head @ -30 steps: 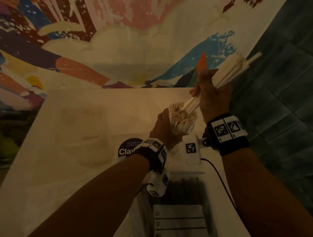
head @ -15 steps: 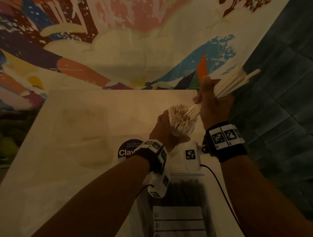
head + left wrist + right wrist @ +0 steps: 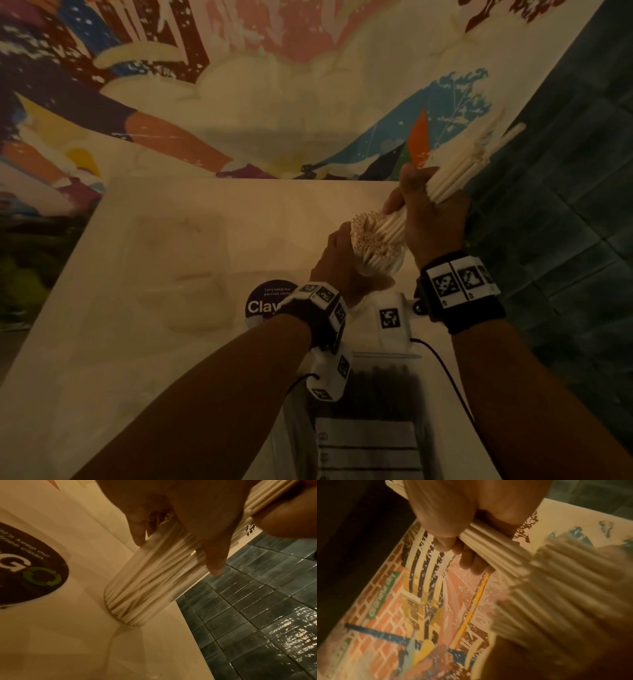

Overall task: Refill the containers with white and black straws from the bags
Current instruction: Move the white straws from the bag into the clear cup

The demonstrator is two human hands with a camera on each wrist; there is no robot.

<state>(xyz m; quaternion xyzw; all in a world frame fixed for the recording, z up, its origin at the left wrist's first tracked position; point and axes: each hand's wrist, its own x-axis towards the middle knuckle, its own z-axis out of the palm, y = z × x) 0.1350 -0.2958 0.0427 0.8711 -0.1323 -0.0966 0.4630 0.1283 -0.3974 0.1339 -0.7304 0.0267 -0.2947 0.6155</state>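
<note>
My left hand [image 3: 337, 263] grips a clear container [image 3: 375, 265] packed with white straws [image 3: 368, 233], tilted on the white counter [image 3: 171, 342]. In the left wrist view its fingers [image 3: 214, 550] wrap the container [image 3: 145, 582], whose base touches the counter. My right hand [image 3: 433, 219] holds a bundle of white straws [image 3: 462, 171] slanting up to the right. The bundle's lower ends reach in among the straws at the container's mouth. The right wrist view shows the bundle [image 3: 489, 546] in that hand's [image 3: 453, 520] curled fingers.
A clear bag of black straws [image 3: 376, 387] with a white label lies on the counter near me. A round dark sticker [image 3: 263, 305] sits left of my left wrist. A painted mural wall [image 3: 239, 102] rises behind. Dark tiled floor [image 3: 565, 257] drops off right of the counter edge.
My right hand has come down a little with its bundle, pushing the straws' lower ends toward the container's mouth. The left hand and container have stayed in place.
</note>
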